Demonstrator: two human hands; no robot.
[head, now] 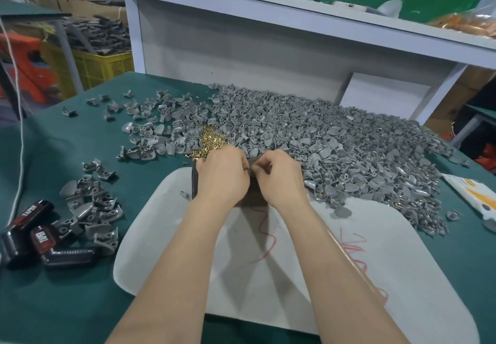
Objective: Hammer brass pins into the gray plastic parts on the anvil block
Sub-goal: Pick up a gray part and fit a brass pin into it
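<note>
Over anvil block (pixel 194 182), both hands (pixel 222 177) (pixel 281 180) pinch gray part (pixel 252 168).

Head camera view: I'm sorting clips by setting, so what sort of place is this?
Probably a small factory's hand-assembly bench: a huge heap of identical gray plastic parts covers the green table, a pile of brass pins lies beside it, and a yellow crate behind holds more parts.

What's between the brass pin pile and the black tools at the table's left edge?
Head view: loose gray plastic parts in small clusters on bare green table cover, between brass pin pile and black tools.
</note>
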